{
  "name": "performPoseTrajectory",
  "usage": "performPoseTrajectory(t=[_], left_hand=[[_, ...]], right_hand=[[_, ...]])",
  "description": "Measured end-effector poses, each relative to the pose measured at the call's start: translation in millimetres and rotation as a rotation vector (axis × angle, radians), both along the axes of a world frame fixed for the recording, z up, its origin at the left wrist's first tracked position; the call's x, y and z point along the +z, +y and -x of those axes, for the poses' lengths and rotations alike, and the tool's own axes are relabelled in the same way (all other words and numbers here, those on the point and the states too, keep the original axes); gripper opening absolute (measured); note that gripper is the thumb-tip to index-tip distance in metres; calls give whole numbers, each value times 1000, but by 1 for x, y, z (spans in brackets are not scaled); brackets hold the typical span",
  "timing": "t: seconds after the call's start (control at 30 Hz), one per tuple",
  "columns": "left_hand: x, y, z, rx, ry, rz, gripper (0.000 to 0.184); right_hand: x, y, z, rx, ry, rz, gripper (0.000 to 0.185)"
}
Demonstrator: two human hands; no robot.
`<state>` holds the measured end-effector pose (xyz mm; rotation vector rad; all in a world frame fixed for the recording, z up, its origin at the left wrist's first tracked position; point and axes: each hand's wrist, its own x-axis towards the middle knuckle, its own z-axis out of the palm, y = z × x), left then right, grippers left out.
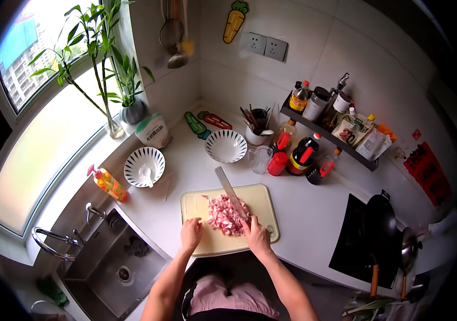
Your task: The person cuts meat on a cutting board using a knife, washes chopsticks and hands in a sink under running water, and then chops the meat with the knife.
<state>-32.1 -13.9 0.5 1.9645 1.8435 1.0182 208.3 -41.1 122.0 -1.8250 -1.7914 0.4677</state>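
Chopped raw pinkish meat lies in a heap on a cream cutting board at the counter's front. My right hand is wrapped around the handle of a kitchen knife. Its broad blade points away from me and to the left, over the right part of the meat. Just left of the heap, my left hand is over the board with its fingers curled in, and nothing shows in it. The knife handle is mostly hidden by my right hand.
Behind the board are a striped bowl, another bowl with a white spoon, a glass jug and sauce bottles. A sink is on the left. A black wok stands on the stove at right.
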Motion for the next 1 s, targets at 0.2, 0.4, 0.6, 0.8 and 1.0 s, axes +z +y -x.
performPoseTrajectory(t=[0.2,0.4,0.6,0.8,1.0], left_hand=[[14,53,1,6,-75,4,20],[8,115,-4,-148,92,-76,20],[2,144,-8,-168,253,49,9],[34,104,-55,-475,-10,-40,15],[45,62,-39,-95,-185,12,20]], right_hand=[[-35,3,-7,1,-88,281,40],[-33,0,-44,-52,32,128,39],[-13,20,-85,-325,-47,257,32],[-64,45,-144,-266,205,267,40],[-75,99,-172,-78,193,454,42]])
